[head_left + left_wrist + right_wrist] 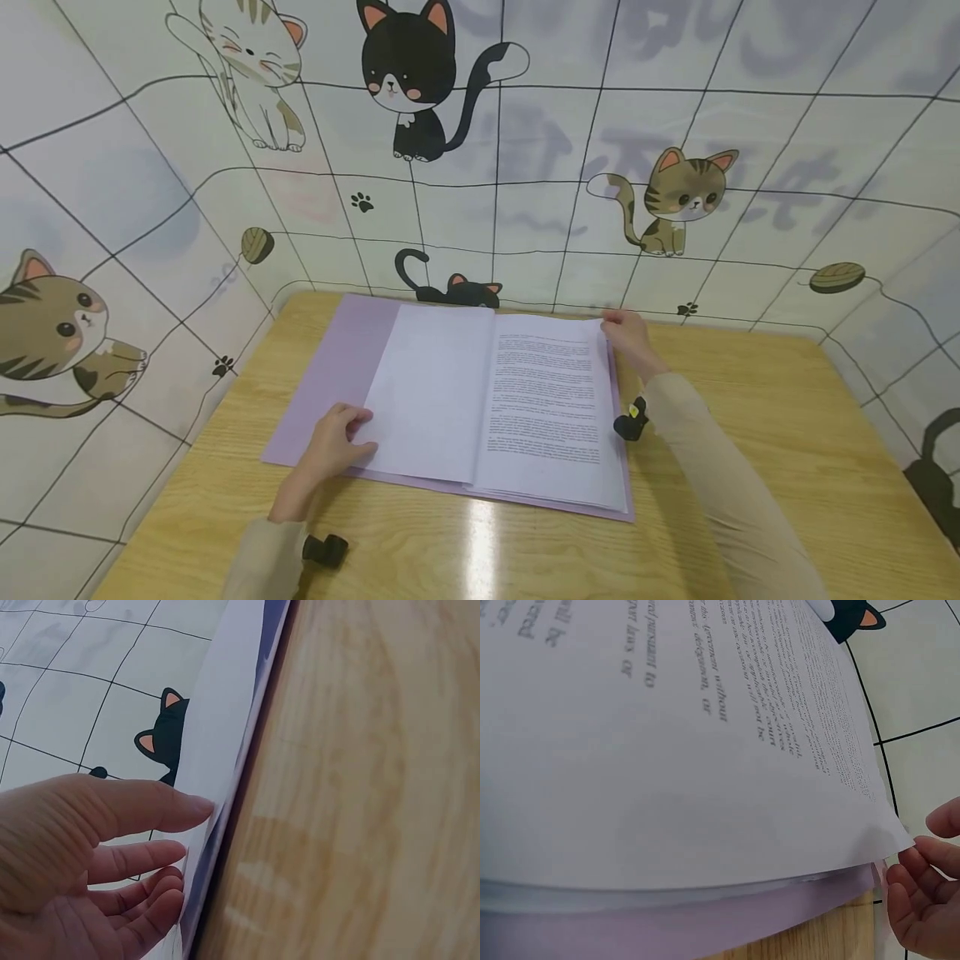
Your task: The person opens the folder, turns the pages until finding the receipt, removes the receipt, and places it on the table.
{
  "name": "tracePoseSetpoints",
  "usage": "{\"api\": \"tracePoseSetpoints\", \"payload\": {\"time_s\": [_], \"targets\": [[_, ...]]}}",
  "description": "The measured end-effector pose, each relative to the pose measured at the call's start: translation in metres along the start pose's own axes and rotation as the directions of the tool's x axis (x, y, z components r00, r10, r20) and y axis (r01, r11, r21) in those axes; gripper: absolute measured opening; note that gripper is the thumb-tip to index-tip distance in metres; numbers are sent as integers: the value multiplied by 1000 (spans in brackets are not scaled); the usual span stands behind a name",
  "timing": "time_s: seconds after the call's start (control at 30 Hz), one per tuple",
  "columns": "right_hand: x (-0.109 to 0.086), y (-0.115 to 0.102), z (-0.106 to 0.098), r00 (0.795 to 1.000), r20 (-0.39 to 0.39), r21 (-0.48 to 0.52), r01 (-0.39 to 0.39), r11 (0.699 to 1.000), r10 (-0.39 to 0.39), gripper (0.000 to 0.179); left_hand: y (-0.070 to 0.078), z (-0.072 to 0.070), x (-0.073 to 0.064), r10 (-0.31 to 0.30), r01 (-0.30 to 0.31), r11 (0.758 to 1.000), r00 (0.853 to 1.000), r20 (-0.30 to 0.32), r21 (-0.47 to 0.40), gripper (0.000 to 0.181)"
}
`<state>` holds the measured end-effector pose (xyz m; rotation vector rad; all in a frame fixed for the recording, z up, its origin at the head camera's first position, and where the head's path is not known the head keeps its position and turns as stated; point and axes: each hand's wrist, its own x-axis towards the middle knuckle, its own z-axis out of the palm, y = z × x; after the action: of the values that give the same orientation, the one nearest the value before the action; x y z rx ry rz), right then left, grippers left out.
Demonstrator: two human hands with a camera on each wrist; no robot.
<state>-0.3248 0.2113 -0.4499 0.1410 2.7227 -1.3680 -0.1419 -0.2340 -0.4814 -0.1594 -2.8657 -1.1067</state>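
An open purple folder [322, 375] lies on the table with white sheets in it. The left-hand page [431, 396] is blank, while the right-hand page [543, 492] carries printed text. My left hand [333, 442] rests at the outer edge of the blank page, thumb and fingertips touching the paper with a gap between them. At the top right corner of the printed page is my right hand [632, 335]. In the right wrist view its index fingertip meets the slightly lifted page corner [896, 844], and the thumb stands apart from it.
The wooden table [750, 417] reaches back to a wall [555, 225] with printed cats and grid lines. Small black devices, one by the left wrist [325, 551] and one by the right wrist [628, 423], sit at the sleeves.
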Motion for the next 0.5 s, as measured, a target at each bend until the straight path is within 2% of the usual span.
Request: {"api": "tracePoseSetpoints", "payload": {"time_s": [0.27,0.5], "targets": [[1,4,2,1000,10,-28,23,999,-22,45,-3,1,1,12,-12,1000,1000,9,4,40],[3,5,4,1000,-12,-8,3,1000,-3,44,-3,0,2,17,-17,1000,1000,20,11,41]]}}
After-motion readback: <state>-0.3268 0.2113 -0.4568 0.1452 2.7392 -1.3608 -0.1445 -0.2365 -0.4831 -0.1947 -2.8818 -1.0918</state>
